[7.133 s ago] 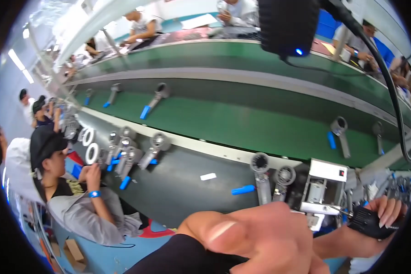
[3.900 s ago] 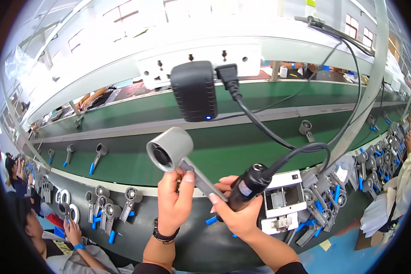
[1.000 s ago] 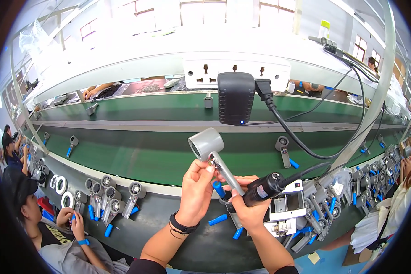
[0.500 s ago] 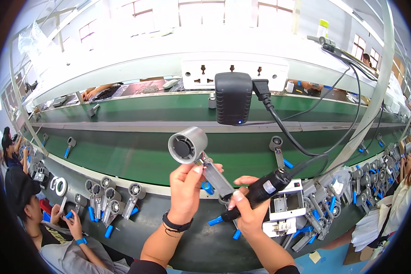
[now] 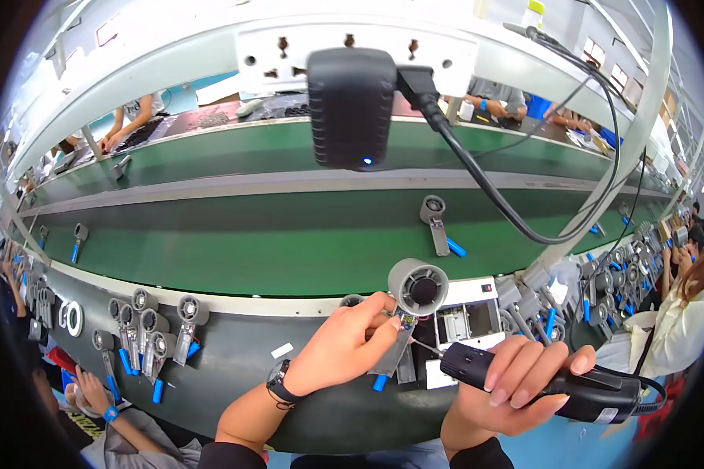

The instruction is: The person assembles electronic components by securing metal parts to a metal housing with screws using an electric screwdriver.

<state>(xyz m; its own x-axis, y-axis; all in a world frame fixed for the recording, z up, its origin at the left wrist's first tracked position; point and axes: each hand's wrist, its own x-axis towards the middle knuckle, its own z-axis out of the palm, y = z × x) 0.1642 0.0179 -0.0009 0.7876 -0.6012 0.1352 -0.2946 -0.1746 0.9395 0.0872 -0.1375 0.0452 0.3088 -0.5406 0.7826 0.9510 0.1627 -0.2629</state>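
Grey dryer part [image 5: 414, 301] lowered; left hand [image 5: 344, 348] grips it; right hand [image 5: 516, 383] holds black tool [image 5: 547, 383].

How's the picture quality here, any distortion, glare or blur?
Head view: strong fisheye bending, the green conveyor belt curves and the corners go black; bright washed-out glare along the top; the left hand, the grey part and the right hand are sharp.

Factory assembly line: long green conveyor belt [image 5: 289, 250] carrying grey hair-dryer-like parts [image 5: 434, 223], rows of the same units [image 5: 152, 328] racked along the bench edge, seated workers [image 5: 137, 117] both sides, probably an electronics plant.
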